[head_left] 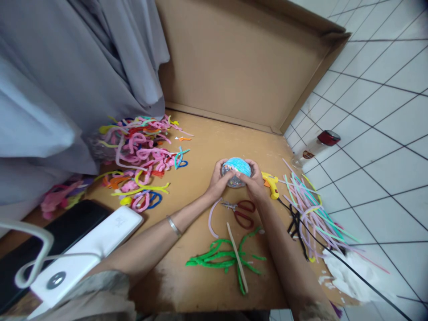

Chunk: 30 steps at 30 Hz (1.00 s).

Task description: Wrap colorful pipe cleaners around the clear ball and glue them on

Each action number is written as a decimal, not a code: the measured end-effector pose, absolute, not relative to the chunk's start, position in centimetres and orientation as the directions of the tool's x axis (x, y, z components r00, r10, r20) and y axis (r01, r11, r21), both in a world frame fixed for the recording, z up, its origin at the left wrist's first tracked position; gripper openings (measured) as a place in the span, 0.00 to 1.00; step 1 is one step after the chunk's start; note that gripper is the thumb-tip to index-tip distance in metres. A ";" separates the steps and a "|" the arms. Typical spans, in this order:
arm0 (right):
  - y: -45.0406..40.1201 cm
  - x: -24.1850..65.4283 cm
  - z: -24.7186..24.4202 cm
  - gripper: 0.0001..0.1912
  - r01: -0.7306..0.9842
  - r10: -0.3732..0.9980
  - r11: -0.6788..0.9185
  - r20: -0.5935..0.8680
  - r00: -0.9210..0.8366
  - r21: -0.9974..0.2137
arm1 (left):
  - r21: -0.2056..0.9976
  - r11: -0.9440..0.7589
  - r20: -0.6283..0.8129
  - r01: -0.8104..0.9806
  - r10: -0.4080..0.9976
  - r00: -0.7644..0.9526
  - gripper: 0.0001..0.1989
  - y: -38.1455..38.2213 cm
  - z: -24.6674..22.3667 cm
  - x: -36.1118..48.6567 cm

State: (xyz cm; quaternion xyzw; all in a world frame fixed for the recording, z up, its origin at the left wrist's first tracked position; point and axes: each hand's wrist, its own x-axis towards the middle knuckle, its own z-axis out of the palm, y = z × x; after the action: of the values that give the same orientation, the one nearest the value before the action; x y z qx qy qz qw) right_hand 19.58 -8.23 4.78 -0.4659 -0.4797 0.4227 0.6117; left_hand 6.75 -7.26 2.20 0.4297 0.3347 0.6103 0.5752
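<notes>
Between my two palms, over the middle of the table, is a round ball [238, 165] with a light blue upper part and a clear lower part showing small coloured bits. My left hand [217, 182] wraps its left side, and my right hand [256, 182] wraps its right side. Both thumbs press on the near face. Just below lie red-handled scissors [244, 215] and a curved lilac pipe cleaner [211, 218]. A yellow glue gun [272, 186] rests right of my right hand, partly hidden by it.
Green pipe cleaners [214, 257] and a wooden stick [238, 258] lie near the front. A tangled pipe-cleaner pile [143, 147] is left, straight ones [310, 209] right. A white power bank [90, 249], a jar [314, 149], a cardboard panel [234, 62] and a black cord [347, 267] surround.
</notes>
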 end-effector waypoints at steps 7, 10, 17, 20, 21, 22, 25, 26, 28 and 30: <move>-8.3 19.4 5.4 0.34 -0.051 0.952 0.233 0.217 0.214 -0.971 | 0.850 -0.070 0.112 -0.522 0.992 0.050 0.33 -7.3 2.6 7.1; -8.4 19.1 5.8 0.35 -0.076 0.953 0.228 0.206 0.223 -0.971 | 0.825 -0.053 0.090 -0.562 0.995 0.037 0.35 -7.4 2.8 7.2; -8.5 18.8 6.1 0.34 -0.089 0.945 0.260 0.234 0.230 -0.961 | 0.801 0.020 0.055 -0.598 0.993 0.107 0.40 -7.6 2.9 7.2; -8.6 18.7 6.2 0.32 -0.100 0.943 0.262 0.233 0.238 -0.960 | 0.836 -0.007 0.089 -0.548 0.988 0.123 0.46 -7.7 2.7 7.0; -8.6 18.7 6.3 0.31 -0.108 0.945 0.255 0.225 0.237 -0.961 | 0.853 -0.022 0.100 -0.521 0.987 0.122 0.48 -7.7 2.7 7.0; -8.7 18.7 6.5 0.31 -0.117 0.949 0.245 0.213 0.235 -0.963 | 0.869 -0.039 0.112 -0.493 0.987 0.119 0.50 -7.7 2.7 6.9; -8.8 18.7 6.8 0.31 -0.127 0.960 0.201 0.169 0.224 -0.971 | 0.908 -0.088 0.144 -0.410 0.984 0.108 0.54 -7.6 2.8 6.8; -8.8 18.7 6.9 0.32 -0.128 0.961 0.190 0.157 0.227 -0.973 | 0.916 -0.101 0.152 -0.388 0.983 0.104 0.55 -7.6 2.9 6.8; -8.8 18.6 7.0 0.32 -0.136 0.960 0.178 0.142 0.239 -0.975 | 0.927 -0.124 0.167 -0.354 0.981 0.094 0.56 -7.6 3.1 6.8; -8.8 18.6 6.9 0.32 -0.147 0.959 0.178 0.139 0.246 -0.973 | 0.932 -0.143 0.179 -0.333 0.981 0.079 0.55 -7.6 3.3 6.7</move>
State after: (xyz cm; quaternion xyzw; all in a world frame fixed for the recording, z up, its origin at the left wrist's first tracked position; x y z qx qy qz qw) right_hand 18.56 -8.77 6.90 -0.4697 -0.4322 0.4362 0.6343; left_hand 6.66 -7.61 3.27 0.4763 0.3398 0.5872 0.5594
